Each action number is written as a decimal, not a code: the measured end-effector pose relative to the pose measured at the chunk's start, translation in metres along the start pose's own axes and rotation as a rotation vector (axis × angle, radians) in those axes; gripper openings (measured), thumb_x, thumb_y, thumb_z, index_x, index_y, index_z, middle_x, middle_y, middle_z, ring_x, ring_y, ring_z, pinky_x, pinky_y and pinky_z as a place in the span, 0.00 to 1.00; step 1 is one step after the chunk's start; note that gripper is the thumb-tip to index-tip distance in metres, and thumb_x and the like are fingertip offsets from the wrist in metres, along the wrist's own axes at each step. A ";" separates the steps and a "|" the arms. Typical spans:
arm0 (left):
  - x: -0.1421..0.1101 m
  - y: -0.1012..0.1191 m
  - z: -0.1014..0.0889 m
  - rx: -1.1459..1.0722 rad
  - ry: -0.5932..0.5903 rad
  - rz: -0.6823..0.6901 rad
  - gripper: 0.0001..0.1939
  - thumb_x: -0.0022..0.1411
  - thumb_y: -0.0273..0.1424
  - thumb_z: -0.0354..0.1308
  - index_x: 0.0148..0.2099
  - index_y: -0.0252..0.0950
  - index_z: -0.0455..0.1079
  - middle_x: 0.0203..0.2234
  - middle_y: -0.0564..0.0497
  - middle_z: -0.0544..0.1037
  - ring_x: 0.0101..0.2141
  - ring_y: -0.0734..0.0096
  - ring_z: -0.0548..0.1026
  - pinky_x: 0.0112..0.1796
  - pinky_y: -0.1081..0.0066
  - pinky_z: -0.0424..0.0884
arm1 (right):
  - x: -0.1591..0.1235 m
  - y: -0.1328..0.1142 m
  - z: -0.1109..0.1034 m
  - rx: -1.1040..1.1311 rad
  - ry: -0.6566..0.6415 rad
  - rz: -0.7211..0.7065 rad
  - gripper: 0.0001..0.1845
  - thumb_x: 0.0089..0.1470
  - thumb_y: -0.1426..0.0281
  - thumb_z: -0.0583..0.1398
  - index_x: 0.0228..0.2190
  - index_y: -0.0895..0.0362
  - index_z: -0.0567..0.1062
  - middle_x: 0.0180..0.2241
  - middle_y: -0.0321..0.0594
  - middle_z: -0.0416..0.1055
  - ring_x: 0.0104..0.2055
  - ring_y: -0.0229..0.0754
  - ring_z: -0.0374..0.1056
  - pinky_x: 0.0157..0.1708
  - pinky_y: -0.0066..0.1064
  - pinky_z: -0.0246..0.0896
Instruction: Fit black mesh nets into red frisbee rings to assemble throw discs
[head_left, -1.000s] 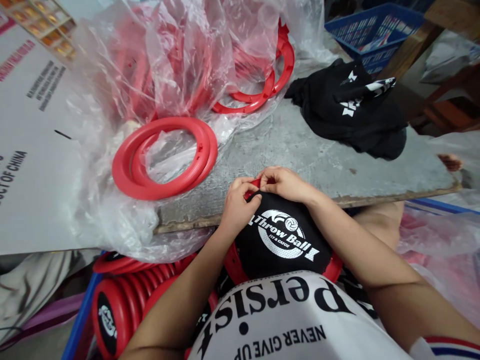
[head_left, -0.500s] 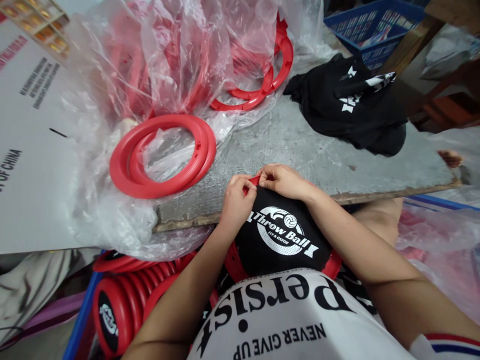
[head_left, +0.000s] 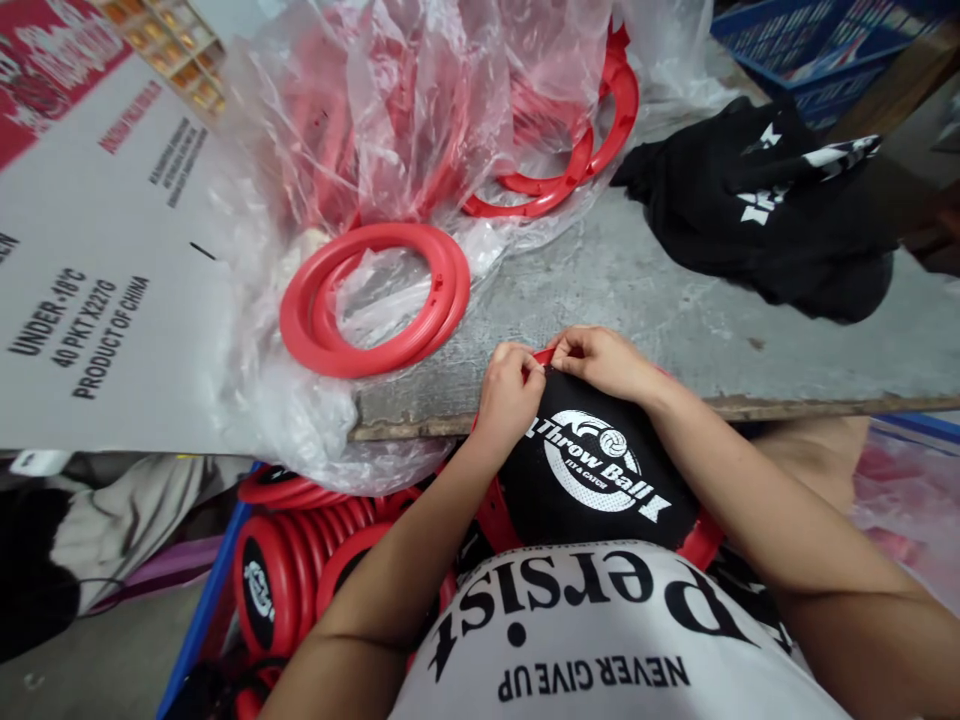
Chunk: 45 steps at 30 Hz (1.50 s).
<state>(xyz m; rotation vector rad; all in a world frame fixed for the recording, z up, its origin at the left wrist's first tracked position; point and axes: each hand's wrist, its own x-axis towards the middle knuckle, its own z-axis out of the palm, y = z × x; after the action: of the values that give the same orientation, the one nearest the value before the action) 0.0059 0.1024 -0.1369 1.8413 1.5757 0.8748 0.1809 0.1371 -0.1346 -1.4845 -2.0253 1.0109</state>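
Note:
A black fabric disc point(head_left: 600, 460) printed "Throw Ball" lies over a red plastic ring point(head_left: 495, 520), leaning between my body and the table edge. At its far edge my left hand point(head_left: 514, 390) pinches the black fabric's rim against the ring. Close beside it, my right hand point(head_left: 596, 358) pinches the same edge with thumb and fingers. A short stretch of red ring shows between the two hands. My shirt hides the disc's near edge.
Red rings point(head_left: 375, 300) are stacked on the grey table point(head_left: 540, 290), below plastic-wrapped ones point(head_left: 420, 120). Black printed fabric point(head_left: 772, 210) is heaped at right. Finished red-rimmed discs point(head_left: 259, 585) fill a blue crate at lower left. A white carton point(head_left: 112, 260) stands left; a blue basket point(head_left: 825, 50) sits behind.
The whole view has shifted, so things appear farther right and more of the carton shows. Both hands keep pinching the disc's far edge, with little change in grip.

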 end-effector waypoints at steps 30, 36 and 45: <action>-0.009 -0.014 -0.018 -0.022 -0.110 0.179 0.06 0.58 0.21 0.58 0.33 0.37 0.68 0.55 0.43 0.71 0.57 0.59 0.71 0.61 0.54 0.66 | -0.007 -0.014 -0.001 -0.224 0.005 0.016 0.13 0.56 0.75 0.58 0.43 0.55 0.77 0.44 0.40 0.78 0.47 0.47 0.71 0.48 0.37 0.61; -0.006 -0.016 -0.024 -0.075 -0.126 0.141 0.05 0.60 0.22 0.57 0.32 0.37 0.69 0.55 0.44 0.72 0.58 0.61 0.71 0.62 0.56 0.64 | -0.011 -0.019 0.009 -0.122 0.136 -0.296 0.12 0.56 0.76 0.57 0.40 0.56 0.76 0.49 0.44 0.76 0.53 0.49 0.67 0.57 0.42 0.59; -0.003 -0.017 -0.023 -0.136 -0.120 0.040 0.06 0.59 0.22 0.56 0.31 0.37 0.70 0.54 0.45 0.72 0.58 0.62 0.71 0.62 0.56 0.63 | -0.005 -0.015 0.008 -0.137 -0.036 -0.267 0.03 0.55 0.74 0.61 0.33 0.55 0.76 0.50 0.44 0.75 0.53 0.50 0.68 0.56 0.43 0.59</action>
<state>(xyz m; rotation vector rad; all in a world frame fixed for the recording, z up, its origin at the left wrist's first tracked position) -0.0235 0.1019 -0.1358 1.8003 1.3764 0.8505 0.1674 0.1277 -0.1277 -1.2227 -2.2837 0.8096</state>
